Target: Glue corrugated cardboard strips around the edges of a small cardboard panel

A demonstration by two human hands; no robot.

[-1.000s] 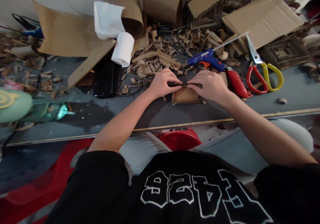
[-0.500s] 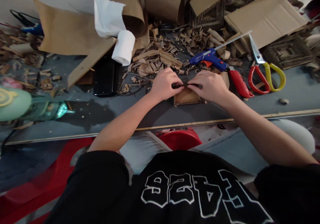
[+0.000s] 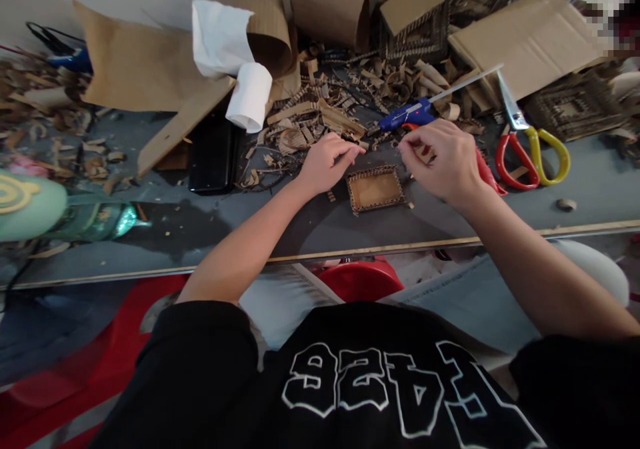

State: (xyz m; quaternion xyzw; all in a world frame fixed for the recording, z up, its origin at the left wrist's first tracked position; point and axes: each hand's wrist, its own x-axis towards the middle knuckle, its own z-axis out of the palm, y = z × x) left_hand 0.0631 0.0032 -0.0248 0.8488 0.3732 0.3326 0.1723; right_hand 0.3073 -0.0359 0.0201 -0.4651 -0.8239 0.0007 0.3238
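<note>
A small square cardboard tray (image 3: 375,190) with corrugated strip walls lies on the grey table (image 3: 590,189) between my hands. My left hand (image 3: 326,162) rests on the table just left of the tray's far corner, fingers stretched loosely toward it and holding nothing. My right hand (image 3: 443,162) is raised above the tray's right side, fingers curled with thumb and forefinger pinched together. What they pinch, if anything, is too small to see. A blue glue gun (image 3: 407,114) lies just beyond the right hand.
A red utility knife (image 3: 487,175) and red-and-yellow scissors (image 3: 533,149) lie to the right. Cardboard scraps (image 3: 320,112), cardboard sheets (image 3: 530,35), a paper roll (image 3: 247,95) and a black flat object (image 3: 213,155) crowd the back. A green bottle (image 3: 55,215) lies at the left.
Both hands have lifted off the tray's far wall, where they pressed a dark strip. The right hand rose and moved right; the left drew back to the left. The whole tray now shows.
</note>
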